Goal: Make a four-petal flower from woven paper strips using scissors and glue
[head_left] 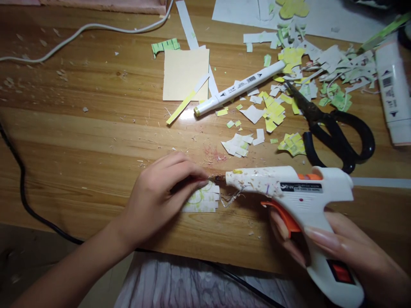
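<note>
Gripping the glue gun [300, 188] in my right hand [348, 244], I pinched the fringed paper [205, 202] with my left hand [162, 184], which needed clearance from the nozzle [218, 178], contact unclear.

On the glue gun [310, 207] a black label [301, 188] shows "W" (the rest blurred); both markers [239, 88] [398, 98] bear barcodes and triangles.

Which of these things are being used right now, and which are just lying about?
Apparently in use:
Glue gun, in the right hand
Fringed paper, at the left hand's fingertips

Apparently just lying about:
Scissors
White marker
Pale square card
Paper scraps
White cable
</note>
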`<action>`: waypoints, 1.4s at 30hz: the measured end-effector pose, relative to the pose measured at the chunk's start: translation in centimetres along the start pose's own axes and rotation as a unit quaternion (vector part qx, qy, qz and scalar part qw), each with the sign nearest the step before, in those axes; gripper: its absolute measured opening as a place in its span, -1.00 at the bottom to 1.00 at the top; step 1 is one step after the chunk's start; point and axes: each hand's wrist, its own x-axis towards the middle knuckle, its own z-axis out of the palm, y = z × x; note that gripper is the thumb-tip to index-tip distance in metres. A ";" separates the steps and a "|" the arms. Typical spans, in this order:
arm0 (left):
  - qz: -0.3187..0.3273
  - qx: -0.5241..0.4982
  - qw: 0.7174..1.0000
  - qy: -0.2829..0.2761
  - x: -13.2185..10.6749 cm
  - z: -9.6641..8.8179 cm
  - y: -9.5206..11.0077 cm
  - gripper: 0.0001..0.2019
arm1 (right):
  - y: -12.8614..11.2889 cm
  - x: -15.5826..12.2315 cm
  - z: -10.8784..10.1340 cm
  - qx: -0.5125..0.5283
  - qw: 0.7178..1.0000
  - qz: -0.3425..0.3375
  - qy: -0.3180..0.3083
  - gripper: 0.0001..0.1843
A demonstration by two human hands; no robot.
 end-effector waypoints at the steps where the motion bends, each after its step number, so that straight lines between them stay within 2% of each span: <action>1: 0.000 0.000 1.000 0.000 0.0 0.0 0.0 -0.94 | -0.1 0.0 0.0 0.013 1.000 0.010 -0.008 -0.47; 3: 0.000 0.000 1.000 -0.001 0.0 0.0 0.0 -0.93 | -0.3 0.1 0.0 0.047 0.998 0.038 -0.021 -0.49; 18: -0.001 -0.003 1.000 0.011 -0.2 0.0 0.0 -0.92 | -0.3 0.2 0.0 0.083 0.995 0.028 -0.051 -0.51; 42: -0.002 0.018 0.999 0.027 -0.3 0.1 0.0 -0.91 | -0.4 0.2 0.1 0.096 0.994 0.032 -0.046 -0.51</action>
